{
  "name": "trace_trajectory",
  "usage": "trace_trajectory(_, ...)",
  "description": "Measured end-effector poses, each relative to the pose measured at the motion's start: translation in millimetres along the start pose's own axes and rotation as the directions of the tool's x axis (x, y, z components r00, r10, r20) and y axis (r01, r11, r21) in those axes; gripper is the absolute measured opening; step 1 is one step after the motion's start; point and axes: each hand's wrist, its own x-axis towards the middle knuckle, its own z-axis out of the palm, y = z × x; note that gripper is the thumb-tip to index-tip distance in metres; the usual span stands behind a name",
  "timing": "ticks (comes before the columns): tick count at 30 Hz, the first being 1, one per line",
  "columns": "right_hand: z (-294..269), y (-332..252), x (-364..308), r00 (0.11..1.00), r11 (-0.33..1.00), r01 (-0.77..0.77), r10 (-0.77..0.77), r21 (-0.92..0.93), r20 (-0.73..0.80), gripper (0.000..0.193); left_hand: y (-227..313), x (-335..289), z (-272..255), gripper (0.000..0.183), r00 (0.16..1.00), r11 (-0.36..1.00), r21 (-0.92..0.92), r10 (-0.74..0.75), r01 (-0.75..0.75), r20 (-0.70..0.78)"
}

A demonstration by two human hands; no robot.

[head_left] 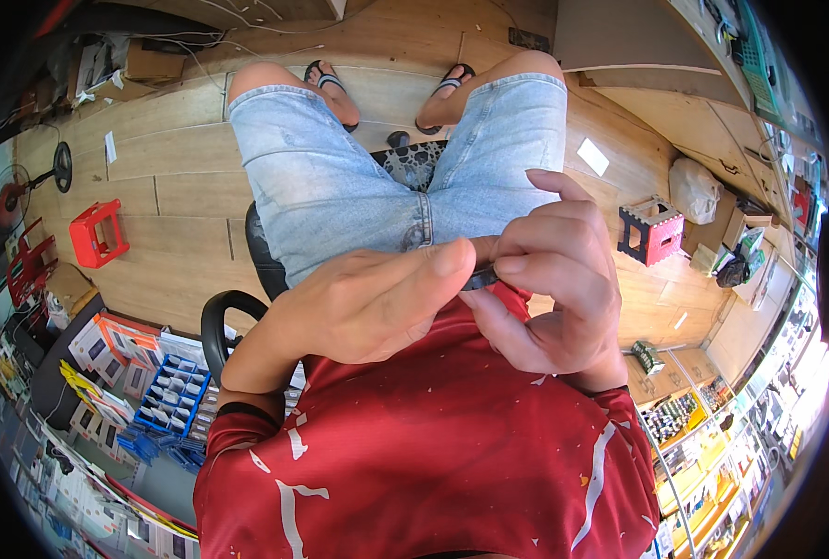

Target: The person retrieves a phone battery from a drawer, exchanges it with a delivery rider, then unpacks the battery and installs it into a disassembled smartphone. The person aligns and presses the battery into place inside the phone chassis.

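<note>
Both my hands are raised in front of my red shirt, meeting over my lap. Between their fingertips is a small dark object (479,279), mostly covered by the fingers, so its kind cannot be made out. My left hand (363,303) comes in with its back upward, its digits pressed together and their tips against the dark object. My right hand (563,279) pinches the object's other side with curled fingers, the little finger lifted away. My denim shorts (326,177) show beyond the hands.
I sit in a chair with a black armrest (224,321). A red stool (100,233) stands on the wooden floor at left, a folding step stool (652,230) at right. Boxed goods and a blue divided tray (172,396) lie lower left; stocked shelves (713,466) line the lower right.
</note>
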Motion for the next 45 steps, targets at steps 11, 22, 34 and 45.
trace_trajectory(11, -0.2, 1.1, 0.0, 1.0, 1.0, 0.01, -0.01, -0.011, 0.016, 0.055, 0.6, 6.7, 0.3, 0.075, 0.999, 0.996, 0.071, 0.047, -0.047, -0.011)
trace_trajectory(22, 5.2, 3.7, -2.0, 1.0, 1.0, -0.002, 0.003, 0.019, -0.028, 0.053, 3.2, 2.6, -6.1, 0.071, 0.998, 0.997, 0.069, -0.037, 0.034, 0.051)
trace_trajectory(34, 4.2, 4.3, -4.8, 0.999, 1.0, -0.013, 0.014, 0.016, -0.03, 0.055, 4.1, 0.0, -4.9, 0.086, 0.978, 0.979, -0.067, -0.185, 0.191, 0.096)
trace_trajectory(45, 9.6, 3.1, -6.5, 0.998, 1.0, -0.012, 0.01, -0.027, -0.058, 0.055, -0.9, 3.2, -1.3, 0.086, 0.989, 0.99, -0.022, -0.136, 0.137, 0.051)
